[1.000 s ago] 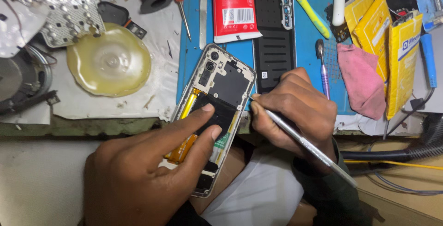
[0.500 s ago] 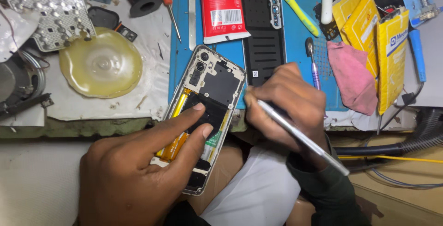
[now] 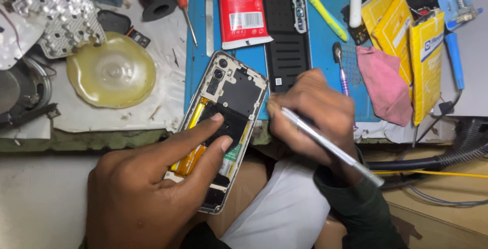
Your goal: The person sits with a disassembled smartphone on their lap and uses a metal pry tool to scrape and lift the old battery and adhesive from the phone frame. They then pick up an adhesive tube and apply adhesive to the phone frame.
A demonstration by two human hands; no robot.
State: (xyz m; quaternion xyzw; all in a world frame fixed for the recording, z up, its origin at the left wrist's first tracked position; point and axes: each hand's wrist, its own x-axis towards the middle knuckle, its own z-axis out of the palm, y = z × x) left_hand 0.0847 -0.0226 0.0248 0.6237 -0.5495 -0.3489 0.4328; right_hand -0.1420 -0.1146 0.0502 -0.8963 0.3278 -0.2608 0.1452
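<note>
The left hand [image 3: 152,188] is pressing two spread fingers onto the opened phone [image 3: 223,127], steadying it at the tabletop [image 3: 127,116] edge, while the right hand [image 3: 315,116], just beside it, is pinching a metal tool [image 3: 330,144] pen-fashion, tip angled toward the frame.

The left hand [image 3: 147,188] presses two fingers on the black part inside the opened phone [image 3: 223,122], which lies tilted at the edge of the blue mat [image 3: 325,40]. The right hand [image 3: 315,116] holds a thin metal tool [image 3: 330,144] like a pen, its tip near the right side of the phone. The removed back cover [image 3: 287,38] lies just behind, beside a red tube [image 3: 241,7]. A pink cloth [image 3: 384,83] lies to the right.
</note>
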